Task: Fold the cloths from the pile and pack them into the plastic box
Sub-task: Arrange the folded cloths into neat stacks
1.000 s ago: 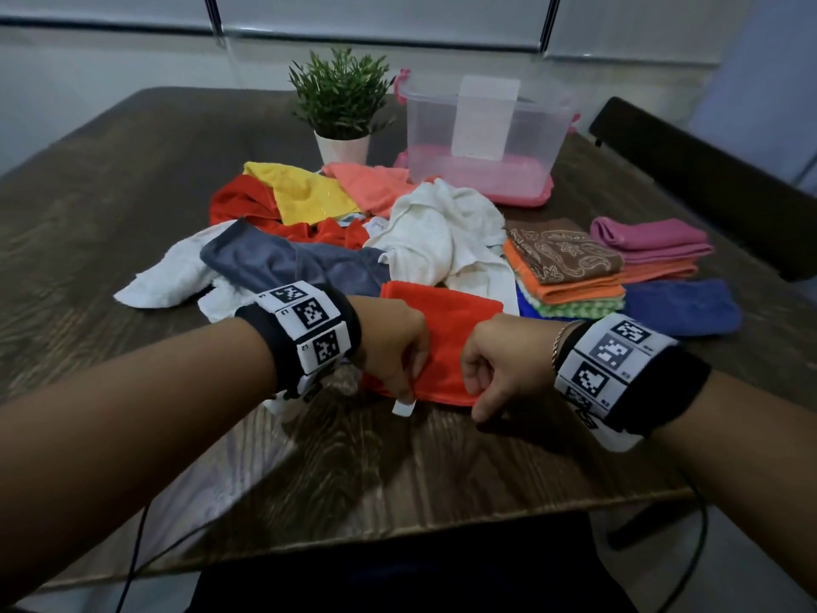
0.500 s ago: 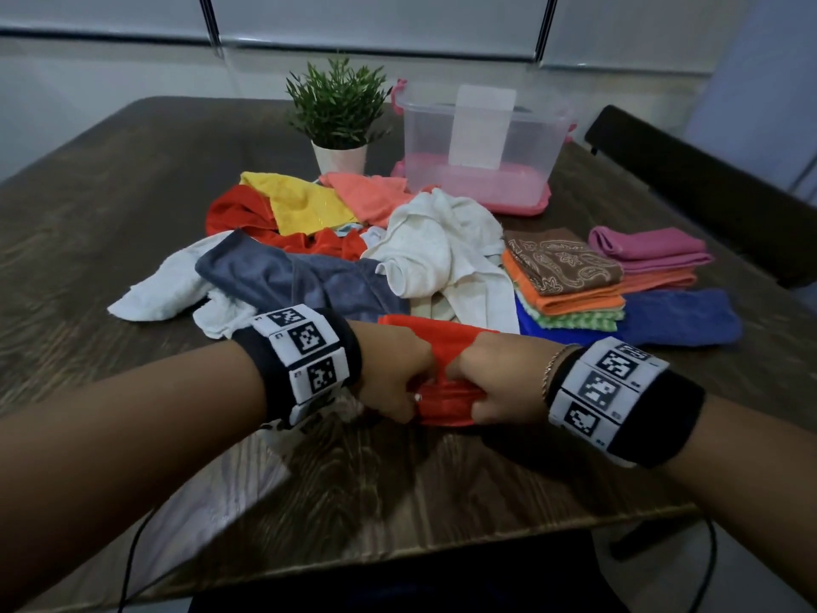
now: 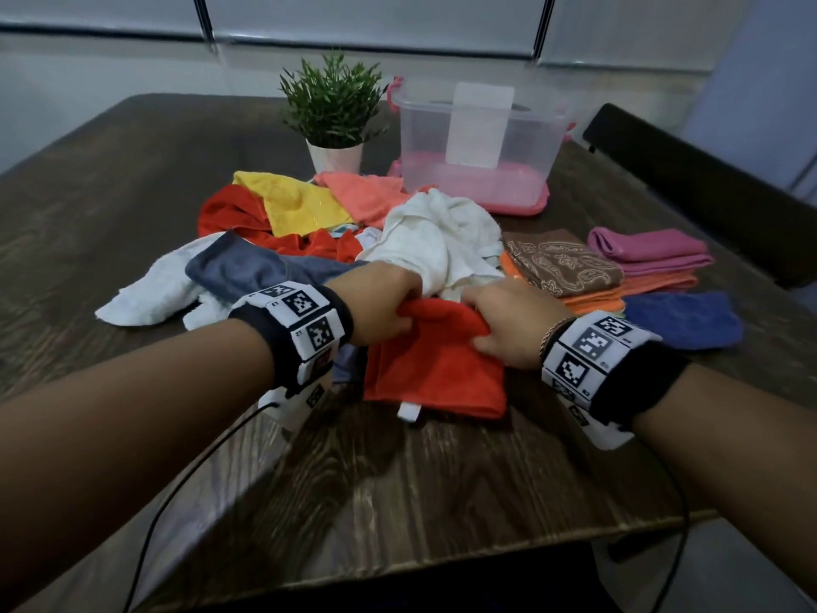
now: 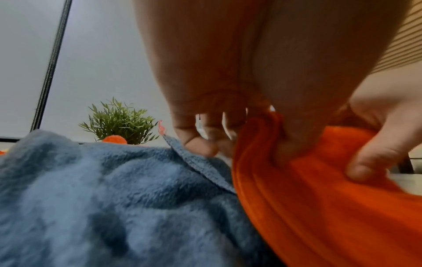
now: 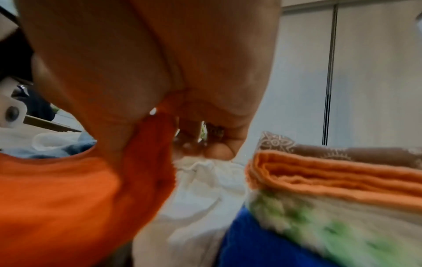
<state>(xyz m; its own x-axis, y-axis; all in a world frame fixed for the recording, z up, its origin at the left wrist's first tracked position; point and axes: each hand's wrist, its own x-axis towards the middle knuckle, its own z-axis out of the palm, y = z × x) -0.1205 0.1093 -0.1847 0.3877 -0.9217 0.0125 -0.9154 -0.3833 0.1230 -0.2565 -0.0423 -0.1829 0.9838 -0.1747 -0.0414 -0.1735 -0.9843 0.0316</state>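
An orange-red cloth [image 3: 435, 369] lies folded on the table in front of me, a white tag at its near edge. My left hand [image 3: 382, 303] grips its far left edge and my right hand [image 3: 508, 323] grips its far right edge. The left wrist view shows fingers curled into the orange-red cloth [image 4: 319, 189] beside a grey-blue cloth [image 4: 102, 198]. The right wrist view shows the thumb pressed on the orange-red cloth [image 5: 68, 189]. Behind lies the pile [image 3: 309, 227] of loose cloths. The clear plastic box [image 3: 479, 134] stands at the back on a pink lid.
A stack of folded cloths [image 3: 570, 272] sits to the right, with pink [image 3: 650, 250] and blue [image 3: 683, 318] folded cloths beside it. A potted plant [image 3: 334, 112] stands left of the box. A dark chair [image 3: 707, 188] is at the table's right edge.
Both hands carried the cloth's near edge away from me, over to its far edge, folding it in half. The hands now sit farther from me, by the pile.
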